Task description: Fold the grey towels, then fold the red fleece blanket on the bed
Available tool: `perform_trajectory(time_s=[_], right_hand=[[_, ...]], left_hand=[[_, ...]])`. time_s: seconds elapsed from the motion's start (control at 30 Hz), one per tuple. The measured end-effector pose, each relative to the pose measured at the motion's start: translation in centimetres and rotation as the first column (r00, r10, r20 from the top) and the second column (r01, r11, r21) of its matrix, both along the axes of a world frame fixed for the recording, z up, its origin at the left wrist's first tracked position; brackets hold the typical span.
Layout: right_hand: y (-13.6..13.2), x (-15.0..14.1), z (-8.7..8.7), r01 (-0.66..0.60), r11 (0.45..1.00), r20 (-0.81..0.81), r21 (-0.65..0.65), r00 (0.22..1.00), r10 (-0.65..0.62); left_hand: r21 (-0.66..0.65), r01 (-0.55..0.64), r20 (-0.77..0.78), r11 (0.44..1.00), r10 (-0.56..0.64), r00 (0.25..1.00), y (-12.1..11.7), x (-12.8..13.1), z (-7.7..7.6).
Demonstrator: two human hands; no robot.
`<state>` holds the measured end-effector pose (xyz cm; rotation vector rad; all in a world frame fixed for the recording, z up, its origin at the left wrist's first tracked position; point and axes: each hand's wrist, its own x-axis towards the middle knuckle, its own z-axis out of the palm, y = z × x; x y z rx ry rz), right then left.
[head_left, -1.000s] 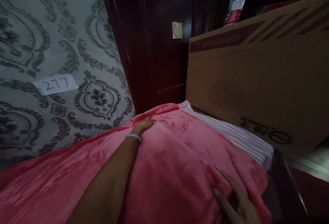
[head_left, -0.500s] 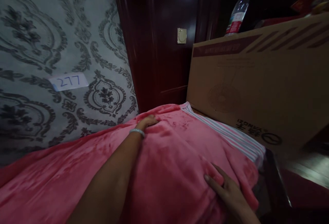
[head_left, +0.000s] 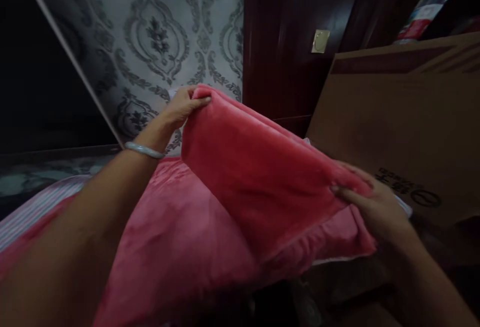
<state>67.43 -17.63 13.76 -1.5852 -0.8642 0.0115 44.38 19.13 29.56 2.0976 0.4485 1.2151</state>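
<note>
A pink fleece blanket (head_left: 258,172) is lifted off the bed between my two hands. My left hand (head_left: 182,107), with a pale bangle on the wrist, is closed on the blanket's far upper corner. My right hand (head_left: 369,204) pinches the blanket's near right edge, fingers wrapped into the cloth. Under the raised fold more of the pink fleece (head_left: 168,237) lies on the bed. A striped sheet (head_left: 26,212) shows at the left.
A large cardboard box (head_left: 405,117) stands close on the right, with a plastic bottle (head_left: 423,12) behind it. A dark wooden door with a small brass plate (head_left: 320,41) is ahead. Grey patterned wallpaper (head_left: 157,37) covers the wall at the left.
Both hands, which lay flat on the blanket, have closed on its edge and lifted it up off the bed. The view has swung left and tilted.
</note>
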Motion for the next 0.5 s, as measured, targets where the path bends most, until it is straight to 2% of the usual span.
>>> perform_trajectory(time_s=[0.1, 0.17, 0.23, 0.37, 0.43, 0.5], right_hand=[[0.0, -2.7, 4.7, -0.023, 0.993, -0.018, 0.113, 1.000, 0.025], [0.6, -3.9, 6.4, -0.056, 0.984, -0.035, 0.172, 0.997, 0.062], [2.1, -4.5, 6.7, -0.116, 0.977, -0.030, 0.179, 0.992, 0.124], [7.6, -4.7, 5.3, -0.258, 0.965, -0.030, 0.043, 0.965, 0.260], [10.6, -4.8, 5.1, -0.284, 0.959, -0.011, 0.013, 0.959, 0.284], [13.1, -5.1, 5.8, -0.266, 0.963, 0.080, 0.030, 0.961, 0.263]], left_hand=[[-0.017, -0.087, 0.014, 0.996, 0.088, 0.996, -2.4, -7.3, 1.3], [-0.065, -0.112, -0.005, 0.992, 0.111, 0.994, -3.7, -11.3, 1.0], [-0.138, -0.111, -0.030, 0.984, 0.108, 0.994, -4.4, -14.4, -0.1], [-0.265, -0.150, -0.128, 0.952, 0.120, 0.985, -3.8, -18.2, -2.9], [-0.256, -0.200, -0.154, 0.946, 0.165, 0.974, -3.1, -19.3, -3.5], [-0.179, -0.245, -0.098, 0.953, 0.230, 0.968, -2.7, -20.0, -3.2]])
